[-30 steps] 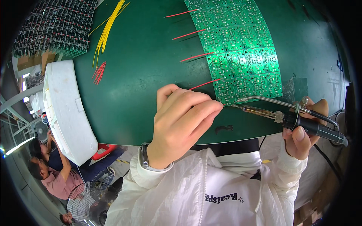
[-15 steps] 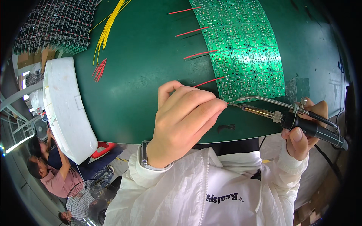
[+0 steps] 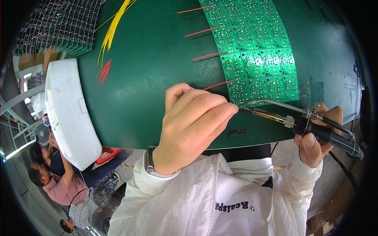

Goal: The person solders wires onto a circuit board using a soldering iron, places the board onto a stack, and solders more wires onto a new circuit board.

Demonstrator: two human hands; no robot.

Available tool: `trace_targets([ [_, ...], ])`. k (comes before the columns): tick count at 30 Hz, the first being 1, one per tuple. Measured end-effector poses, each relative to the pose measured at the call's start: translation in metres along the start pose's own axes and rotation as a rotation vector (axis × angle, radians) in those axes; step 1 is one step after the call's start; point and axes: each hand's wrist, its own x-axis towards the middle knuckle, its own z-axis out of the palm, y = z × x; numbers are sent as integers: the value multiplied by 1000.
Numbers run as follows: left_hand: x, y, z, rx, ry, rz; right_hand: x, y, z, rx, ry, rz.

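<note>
My left hand (image 3: 197, 124) is closed in a pinch at the near left corner of a green circuit-board panel (image 3: 258, 63). A trace of red shows at its fingertips, the end of a red wire mostly hidden by the fingers. In my right hand (image 3: 315, 145) is a soldering iron (image 3: 321, 131) with a curved metal feed tube (image 3: 279, 104) clamped along it. The iron's tip meets the spot at my left fingertips. Several other red wires (image 3: 202, 32) stick out leftward from the panel's left edge; the nearest one passes partly behind my left hand.
On the green table (image 3: 149, 59) lie a bundle of yellow wires (image 3: 112, 33) and a small pile of red wires (image 3: 104, 72). Stacked circuit boards (image 3: 59, 27) stand far left, above a white foam box (image 3: 75, 114). Beyond are a fan (image 3: 96, 208) and seated people (image 3: 59, 181).
The panel and its red wires have shifted very slightly to the right, and my left fingertips with them. Both hands keep their grip, and the iron stays at the same corner.
</note>
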Motion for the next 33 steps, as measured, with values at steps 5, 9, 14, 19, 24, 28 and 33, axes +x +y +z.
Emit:
trace_targets([
  [5,0,1,1,4,1,5,0,-1,0,-5,-1,6],
  [9,0,2,0,3,8,3,-1,2,-4,-28,-17,-27],
  [14,1,4,4,8,11,7,-1,0,-4,-21,7,-32],
  [19,2,6,4,20,14,13,-2,2,-10,-90,0,-114],
  [24,2,8,5,24,12,7,-3,0,-9,-88,1,-96],
  [28,3,8,5,20,8,6,-3,2,-11,-84,-15,-115],
  [33,1,9,6,14,12,4,-2,-4,-6,-15,15,-61],
])
